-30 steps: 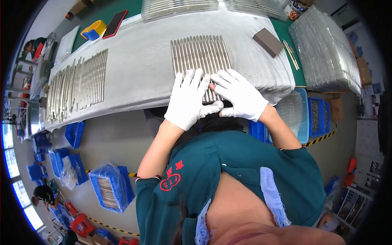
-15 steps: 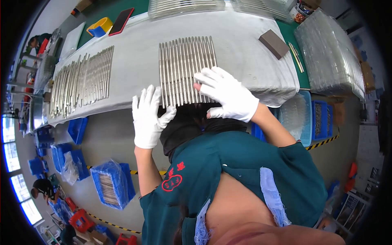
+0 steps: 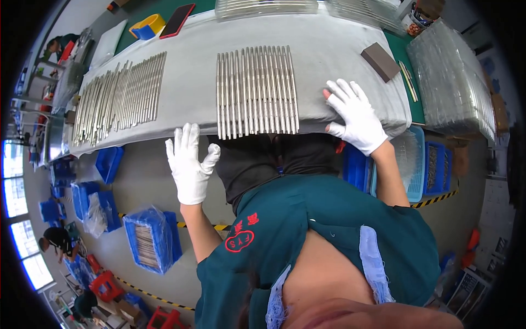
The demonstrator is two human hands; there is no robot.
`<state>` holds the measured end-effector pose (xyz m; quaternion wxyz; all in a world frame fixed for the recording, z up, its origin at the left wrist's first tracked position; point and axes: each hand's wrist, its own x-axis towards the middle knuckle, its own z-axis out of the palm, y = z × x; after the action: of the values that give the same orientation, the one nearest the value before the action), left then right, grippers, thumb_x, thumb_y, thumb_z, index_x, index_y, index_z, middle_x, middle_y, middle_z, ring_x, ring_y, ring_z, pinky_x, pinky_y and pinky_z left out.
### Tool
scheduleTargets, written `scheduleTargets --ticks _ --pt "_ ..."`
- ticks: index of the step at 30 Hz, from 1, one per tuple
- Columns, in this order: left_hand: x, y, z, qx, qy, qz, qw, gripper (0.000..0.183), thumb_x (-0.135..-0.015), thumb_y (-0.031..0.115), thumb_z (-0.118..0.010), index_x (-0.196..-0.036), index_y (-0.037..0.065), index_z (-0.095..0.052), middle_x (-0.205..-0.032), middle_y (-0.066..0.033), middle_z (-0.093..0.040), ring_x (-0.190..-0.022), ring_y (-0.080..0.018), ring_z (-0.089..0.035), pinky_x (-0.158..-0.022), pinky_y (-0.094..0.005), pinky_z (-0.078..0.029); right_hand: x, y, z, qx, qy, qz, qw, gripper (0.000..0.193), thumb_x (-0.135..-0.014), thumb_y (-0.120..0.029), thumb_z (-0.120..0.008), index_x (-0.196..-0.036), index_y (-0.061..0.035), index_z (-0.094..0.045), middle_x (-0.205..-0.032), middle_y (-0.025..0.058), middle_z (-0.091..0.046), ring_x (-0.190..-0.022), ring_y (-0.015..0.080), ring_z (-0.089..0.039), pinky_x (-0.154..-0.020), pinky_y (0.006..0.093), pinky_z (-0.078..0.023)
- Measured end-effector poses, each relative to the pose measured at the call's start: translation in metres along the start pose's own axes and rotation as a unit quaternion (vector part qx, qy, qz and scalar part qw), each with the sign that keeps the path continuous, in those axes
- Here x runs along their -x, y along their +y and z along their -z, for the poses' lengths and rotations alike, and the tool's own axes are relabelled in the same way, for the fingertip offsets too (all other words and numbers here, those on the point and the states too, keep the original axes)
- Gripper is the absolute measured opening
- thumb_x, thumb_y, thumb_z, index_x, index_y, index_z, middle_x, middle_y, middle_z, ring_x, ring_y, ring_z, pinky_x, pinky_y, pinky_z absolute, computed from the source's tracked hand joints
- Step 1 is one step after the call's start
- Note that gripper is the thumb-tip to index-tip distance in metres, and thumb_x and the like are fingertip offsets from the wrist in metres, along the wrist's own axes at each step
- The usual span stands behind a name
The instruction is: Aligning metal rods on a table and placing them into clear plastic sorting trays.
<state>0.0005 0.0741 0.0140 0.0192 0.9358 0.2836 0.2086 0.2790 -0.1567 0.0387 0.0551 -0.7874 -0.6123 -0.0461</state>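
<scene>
Shiny metal rods (image 3: 256,90) lie side by side in a neat row across the middle of the cloth-covered table, their near ends sticking out at its front edge. My right hand (image 3: 356,115), in a white glove with some fingertips bare, rests spread over the cloth to the right of that row and holds nothing. My left hand (image 3: 189,164), also in a white glove, is at the table's front edge, left of the row, fingers apart and without anything in them. Farther left, a looser, uneven group of rods (image 3: 120,98) lies on the same cloth.
A dark grey block (image 3: 380,62) stands at the right, beside thin sticks (image 3: 408,82). Stacked clear plastic trays (image 3: 452,82) rise at the right end. A phone (image 3: 177,21) and tape roll (image 3: 148,26) lie at the far left. Blue bins (image 3: 150,241) stand on the floor.
My right hand has left the middle row and moved right onto the cloth. My left hand has drawn back slightly, away from the rods' near ends. The view has shifted a little.
</scene>
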Motion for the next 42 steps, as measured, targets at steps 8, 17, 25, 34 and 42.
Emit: scheduleTargets --ticks 8,17,25,34,42 --pt "0.010 -0.010 -0.003 -0.004 0.014 -0.004 1.000 0.059 -0.078 0.041 -0.062 -0.124 0.006 -0.048 -0.125 -0.0149 -0.050 -0.119 -0.0345 -0.042 -0.103 -0.0468 -0.024 0.046 0.059 -0.010 0.070 0.012 -0.109 0.992 0.056 -0.079 -0.037 -0.055 -0.128 -0.0115 -0.044 -0.134 0.0118 -0.039 -0.125 0.0284 -0.034 -0.105 0.0409 -0.022" --pt "0.007 -0.009 0.002 -0.015 -0.004 -0.008 1.000 0.069 -0.071 0.046 -0.066 -0.123 0.005 -0.048 -0.125 -0.0155 -0.050 -0.119 -0.0351 -0.042 -0.102 -0.0476 -0.024 0.044 0.047 0.011 0.046 0.010 -0.142 0.989 0.061 -0.075 -0.037 -0.059 -0.127 -0.0075 -0.044 -0.133 0.0140 -0.040 -0.125 0.0320 -0.033 -0.105 0.0408 -0.022" --pt "-0.045 -0.015 -0.020 -0.053 -0.016 -0.116 0.992 0.073 -0.065 0.044 -0.067 -0.123 0.005 -0.047 -0.122 -0.0171 -0.049 -0.111 -0.0364 -0.045 -0.098 -0.0466 -0.030 -0.015 -0.016 0.012 -0.038 -0.009 -0.004 0.999 0.073 -0.064 -0.039 -0.067 -0.122 -0.0026 -0.045 -0.134 0.0194 -0.035 -0.126 0.0356 -0.030 -0.106 0.0441 -0.020" --pt "-0.093 0.017 -0.037 0.055 0.018 -0.275 0.960 0.044 -0.075 0.002 -0.045 -0.119 0.004 -0.050 -0.116 -0.0142 -0.052 -0.106 -0.0348 -0.047 -0.092 -0.0391 -0.037 -0.062 -0.042 -0.038 0.039 0.144 -0.016 0.989 0.044 -0.076 -0.018 -0.049 -0.117 -0.0034 -0.048 -0.108 0.0174 -0.048 -0.104 0.0308 -0.044 -0.099 0.0463 -0.025" --pt "-0.100 0.087 -0.046 0.150 0.044 -0.396 0.905 0.035 -0.068 0.012 -0.055 -0.103 0.013 -0.059 -0.076 -0.0033 -0.049 -0.080 -0.0214 -0.051 -0.070 -0.0357 -0.042 -0.056 -0.042 -0.031 0.041 0.124 0.002 0.991 0.051 -0.077 -0.023 -0.050 -0.125 -0.0075 -0.043 -0.115 0.0188 -0.047 -0.111 0.0320 -0.042 -0.101 0.0478 -0.023"
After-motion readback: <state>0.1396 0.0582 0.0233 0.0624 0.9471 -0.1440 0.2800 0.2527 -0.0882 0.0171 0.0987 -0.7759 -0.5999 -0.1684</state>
